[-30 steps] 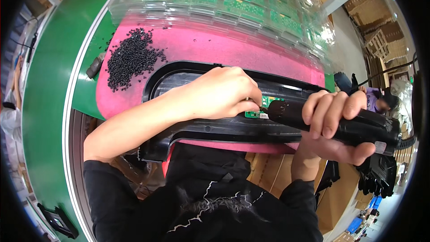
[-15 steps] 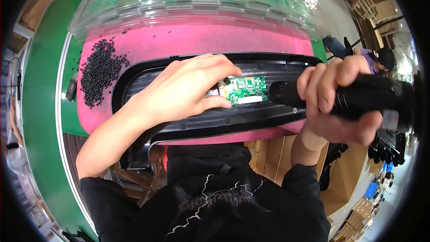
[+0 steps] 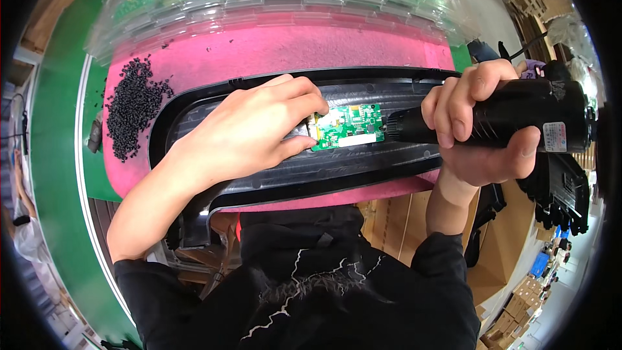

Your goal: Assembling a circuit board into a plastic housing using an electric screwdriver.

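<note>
Gripping black screwdriver (image 3: 525, 116) in right hand (image 3: 461, 120); with left hand (image 3: 256, 129), holding green circuit board (image 3: 350, 124) in black housing (image 3: 278, 189) at near edge of counter (image 3: 97, 167).

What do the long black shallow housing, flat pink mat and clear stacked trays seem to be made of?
Long black shallow housing: probably moulded plastic, semi-gloss, going by its thin formed walls and streaky sheen. Flat pink mat: matte, without sharp glints; perhaps rubber or fabric, I can't tell which. Clear stacked trays: likely thin, glossy plastic, being see-through with bright glints.
</note>
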`<act>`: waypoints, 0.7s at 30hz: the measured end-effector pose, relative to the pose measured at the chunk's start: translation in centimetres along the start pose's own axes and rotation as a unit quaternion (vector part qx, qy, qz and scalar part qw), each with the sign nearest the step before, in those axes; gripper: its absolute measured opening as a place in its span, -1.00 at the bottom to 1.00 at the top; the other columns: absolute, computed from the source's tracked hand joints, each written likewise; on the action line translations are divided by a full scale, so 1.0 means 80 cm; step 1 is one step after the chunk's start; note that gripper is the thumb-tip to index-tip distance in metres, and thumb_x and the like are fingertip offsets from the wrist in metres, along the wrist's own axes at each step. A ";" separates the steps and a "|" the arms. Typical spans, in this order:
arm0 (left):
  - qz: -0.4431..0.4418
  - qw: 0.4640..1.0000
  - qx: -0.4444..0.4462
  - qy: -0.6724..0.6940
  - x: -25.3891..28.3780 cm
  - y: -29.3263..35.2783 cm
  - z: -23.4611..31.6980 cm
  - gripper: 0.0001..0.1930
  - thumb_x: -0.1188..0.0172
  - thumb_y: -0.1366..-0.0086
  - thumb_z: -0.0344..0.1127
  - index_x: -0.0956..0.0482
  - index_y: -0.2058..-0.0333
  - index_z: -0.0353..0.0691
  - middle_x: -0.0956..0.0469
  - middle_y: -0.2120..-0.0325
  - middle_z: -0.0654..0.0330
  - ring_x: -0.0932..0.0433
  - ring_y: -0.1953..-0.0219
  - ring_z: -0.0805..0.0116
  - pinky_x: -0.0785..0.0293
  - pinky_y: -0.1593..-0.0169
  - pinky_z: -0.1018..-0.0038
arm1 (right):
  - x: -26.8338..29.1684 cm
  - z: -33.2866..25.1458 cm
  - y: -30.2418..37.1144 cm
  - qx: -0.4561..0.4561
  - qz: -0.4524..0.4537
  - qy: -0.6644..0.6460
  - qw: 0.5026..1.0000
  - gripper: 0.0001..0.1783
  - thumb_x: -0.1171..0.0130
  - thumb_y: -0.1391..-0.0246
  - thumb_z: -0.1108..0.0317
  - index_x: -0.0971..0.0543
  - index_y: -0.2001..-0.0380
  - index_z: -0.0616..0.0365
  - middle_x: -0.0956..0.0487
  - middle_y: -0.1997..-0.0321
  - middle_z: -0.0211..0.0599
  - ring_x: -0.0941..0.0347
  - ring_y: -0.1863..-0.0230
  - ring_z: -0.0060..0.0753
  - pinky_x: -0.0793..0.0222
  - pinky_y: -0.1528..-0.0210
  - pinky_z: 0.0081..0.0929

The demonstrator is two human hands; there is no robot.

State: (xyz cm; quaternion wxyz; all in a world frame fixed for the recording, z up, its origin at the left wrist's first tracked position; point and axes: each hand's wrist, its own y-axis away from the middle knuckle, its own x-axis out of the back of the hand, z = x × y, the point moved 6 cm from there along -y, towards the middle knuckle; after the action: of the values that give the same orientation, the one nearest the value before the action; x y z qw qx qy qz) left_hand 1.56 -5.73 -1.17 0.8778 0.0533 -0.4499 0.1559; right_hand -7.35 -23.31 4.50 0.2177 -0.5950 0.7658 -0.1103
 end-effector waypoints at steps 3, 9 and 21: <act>0.002 1.000 -0.012 -0.002 0.003 -0.002 0.005 -0.62 -0.33 -0.07 -0.38 -0.50 0.10 -0.20 -0.49 0.08 0.22 -0.51 0.02 0.15 -0.54 0.06 0.30 | 0.000 0.001 0.000 -0.002 0.019 0.014 1.000 -0.31 -0.07 0.00 -0.36 -0.32 0.34 0.15 -0.30 0.69 -0.52 -0.12 0.78 -0.66 -0.12 0.63 -0.60; 0.052 0.998 -0.014 -0.020 0.014 0.002 0.008 -0.69 -0.31 -0.10 -0.39 -0.52 0.15 -0.23 -0.54 0.16 0.19 -0.56 0.15 0.13 -0.55 0.15 0.31 | -0.016 0.009 -0.005 -0.004 -0.002 0.069 0.998 -0.29 -0.06 -0.02 -0.36 -0.35 0.30 0.18 -0.29 0.72 -0.52 -0.11 0.79 -0.66 -0.08 0.67 -0.60; 0.110 0.969 0.095 -0.200 0.073 0.059 -0.022 -0.68 -0.20 -0.18 -0.39 -0.44 0.10 -0.35 -0.50 0.23 -0.08 -0.44 0.09 -0.14 -0.38 0.03 0.15 | 0.064 0.022 -0.029 -0.151 0.207 -0.196 0.946 -0.72 -0.10 -0.23 0.18 -0.44 0.20 0.18 -0.46 0.33 -0.32 -0.44 0.26 -0.37 -0.43 0.04 -0.26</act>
State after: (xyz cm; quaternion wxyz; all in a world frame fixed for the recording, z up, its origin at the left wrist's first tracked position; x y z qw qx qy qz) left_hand 4.62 0.44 2.27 0.7382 0.1169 -0.6027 0.2795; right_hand -5.54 -28.71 2.87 0.2890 -0.4588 0.8222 0.1734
